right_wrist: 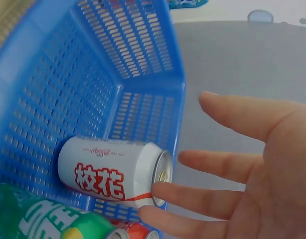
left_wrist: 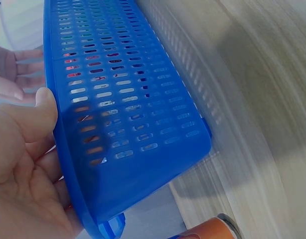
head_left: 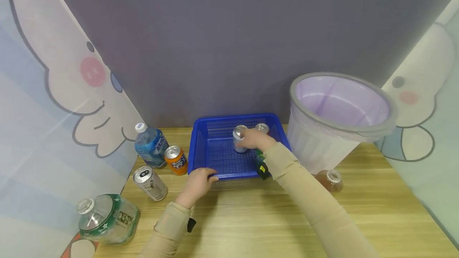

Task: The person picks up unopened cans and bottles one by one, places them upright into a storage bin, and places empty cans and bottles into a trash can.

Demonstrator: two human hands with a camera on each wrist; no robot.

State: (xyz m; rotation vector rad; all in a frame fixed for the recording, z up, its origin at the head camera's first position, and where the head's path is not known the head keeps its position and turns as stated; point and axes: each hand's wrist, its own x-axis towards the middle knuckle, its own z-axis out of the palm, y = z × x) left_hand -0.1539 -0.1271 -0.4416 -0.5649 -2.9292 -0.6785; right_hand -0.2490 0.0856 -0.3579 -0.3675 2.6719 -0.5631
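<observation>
My left hand [head_left: 199, 184] grips the near rim of a blue plastic basket [head_left: 201, 142], its thumb against the rim in the left wrist view. Over the basket reaches my right hand [head_left: 256, 138]. Its fingers [right_wrist: 208, 201] are spread and nearly straight, right at the top of a white can with red lettering [right_wrist: 108, 172]. That can stands upright inside the basket. Beside it are a green bottle [right_wrist: 53, 219] and a red can [right_wrist: 138, 230], both partly hidden by my right hand and sleeve in the head view.
Left of the basket stand a bottle of blue drink [head_left: 151, 146], an orange can [head_left: 176, 160], a pale can [head_left: 152, 184] and a large clear green-labelled bottle [head_left: 109, 220]. At right are a lined bin [head_left: 319, 142] and a brownish bottle [head_left: 331, 180]. A grey wall [head_left: 215, 51] rises behind.
</observation>
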